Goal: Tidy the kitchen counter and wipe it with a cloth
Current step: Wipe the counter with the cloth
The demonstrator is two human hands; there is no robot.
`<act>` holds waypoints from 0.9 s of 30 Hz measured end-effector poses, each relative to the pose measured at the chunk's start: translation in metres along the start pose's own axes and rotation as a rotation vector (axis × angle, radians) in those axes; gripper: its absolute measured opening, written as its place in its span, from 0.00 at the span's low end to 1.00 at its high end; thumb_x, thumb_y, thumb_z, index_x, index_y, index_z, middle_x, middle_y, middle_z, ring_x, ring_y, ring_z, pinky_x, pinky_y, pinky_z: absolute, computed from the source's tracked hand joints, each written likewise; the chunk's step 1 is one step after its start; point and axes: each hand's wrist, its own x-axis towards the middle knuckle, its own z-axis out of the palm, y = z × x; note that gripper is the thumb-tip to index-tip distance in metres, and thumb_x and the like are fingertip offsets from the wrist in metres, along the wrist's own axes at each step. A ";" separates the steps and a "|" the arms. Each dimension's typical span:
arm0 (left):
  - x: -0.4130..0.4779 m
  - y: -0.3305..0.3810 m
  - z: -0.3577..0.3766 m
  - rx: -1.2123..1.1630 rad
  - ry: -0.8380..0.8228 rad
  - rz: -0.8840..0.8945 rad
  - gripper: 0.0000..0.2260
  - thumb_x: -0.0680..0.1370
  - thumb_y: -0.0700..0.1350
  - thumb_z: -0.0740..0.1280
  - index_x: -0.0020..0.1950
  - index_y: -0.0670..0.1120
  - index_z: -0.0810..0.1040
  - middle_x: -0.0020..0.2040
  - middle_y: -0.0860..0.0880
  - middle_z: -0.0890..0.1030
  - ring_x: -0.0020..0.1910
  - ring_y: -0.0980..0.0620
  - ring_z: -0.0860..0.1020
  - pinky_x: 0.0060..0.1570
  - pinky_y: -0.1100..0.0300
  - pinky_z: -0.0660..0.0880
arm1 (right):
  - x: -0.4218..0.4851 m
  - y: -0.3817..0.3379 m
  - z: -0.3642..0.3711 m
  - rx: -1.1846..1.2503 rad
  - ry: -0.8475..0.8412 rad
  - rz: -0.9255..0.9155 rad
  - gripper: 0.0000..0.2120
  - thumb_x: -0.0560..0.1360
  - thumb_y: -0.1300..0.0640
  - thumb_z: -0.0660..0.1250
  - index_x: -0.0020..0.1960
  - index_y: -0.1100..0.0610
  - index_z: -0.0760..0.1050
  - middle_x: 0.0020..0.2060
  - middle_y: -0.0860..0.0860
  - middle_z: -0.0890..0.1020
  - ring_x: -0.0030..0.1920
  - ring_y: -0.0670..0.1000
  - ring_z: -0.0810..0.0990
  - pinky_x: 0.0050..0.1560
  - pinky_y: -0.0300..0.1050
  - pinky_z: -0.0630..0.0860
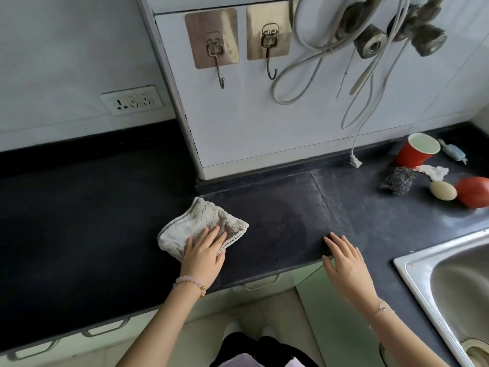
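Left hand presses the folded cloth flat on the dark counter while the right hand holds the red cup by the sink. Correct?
Not quite. The head view shows the right hand resting empty on the counter edge; the red cup stands untouched. The left hand does press the cloth.

Sink [412, 271] and red fruit [473, 192] cropped rightward.

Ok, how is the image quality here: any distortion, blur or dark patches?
Head view: wide-angle bending bows the wall panel; the left counter is dark and lacks detail; the apple smears at the right edge; cloth and both hands are sharp.
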 end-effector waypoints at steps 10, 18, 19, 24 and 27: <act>0.002 -0.003 -0.036 -0.563 0.053 -0.250 0.13 0.88 0.44 0.57 0.63 0.39 0.78 0.42 0.46 0.81 0.41 0.48 0.79 0.50 0.51 0.75 | 0.013 -0.020 -0.002 -0.033 0.040 -0.136 0.22 0.78 0.51 0.59 0.71 0.54 0.65 0.70 0.49 0.69 0.72 0.52 0.64 0.71 0.48 0.61; -0.023 -0.056 -0.081 -1.162 0.307 -0.449 0.13 0.87 0.41 0.58 0.45 0.44 0.75 0.40 0.51 0.76 0.40 0.55 0.73 0.42 0.60 0.70 | 0.023 -0.102 0.016 -0.040 0.032 -0.372 0.21 0.77 0.52 0.60 0.69 0.55 0.68 0.67 0.51 0.73 0.69 0.53 0.68 0.70 0.48 0.64; -0.026 -0.065 -0.087 -1.227 0.332 -0.474 0.12 0.87 0.43 0.58 0.48 0.45 0.77 0.44 0.52 0.79 0.43 0.57 0.75 0.46 0.60 0.72 | 0.025 -0.114 0.020 -0.043 0.039 -0.394 0.21 0.77 0.52 0.60 0.69 0.55 0.68 0.67 0.51 0.73 0.69 0.53 0.69 0.69 0.47 0.64; -0.028 -0.128 -0.110 -1.548 0.427 -0.587 0.13 0.86 0.43 0.59 0.47 0.53 0.80 0.51 0.51 0.83 0.52 0.52 0.81 0.56 0.52 0.78 | 0.037 -0.176 0.040 -0.034 -0.024 -0.466 0.23 0.79 0.49 0.54 0.73 0.51 0.60 0.73 0.46 0.64 0.74 0.47 0.58 0.74 0.43 0.54; -0.020 -0.166 -0.120 -1.699 0.407 -0.609 0.11 0.87 0.42 0.58 0.52 0.52 0.79 0.56 0.47 0.82 0.54 0.49 0.81 0.55 0.49 0.79 | 0.038 -0.195 0.059 -0.069 -0.042 -0.466 0.23 0.79 0.47 0.50 0.73 0.48 0.60 0.73 0.43 0.62 0.74 0.45 0.57 0.74 0.42 0.51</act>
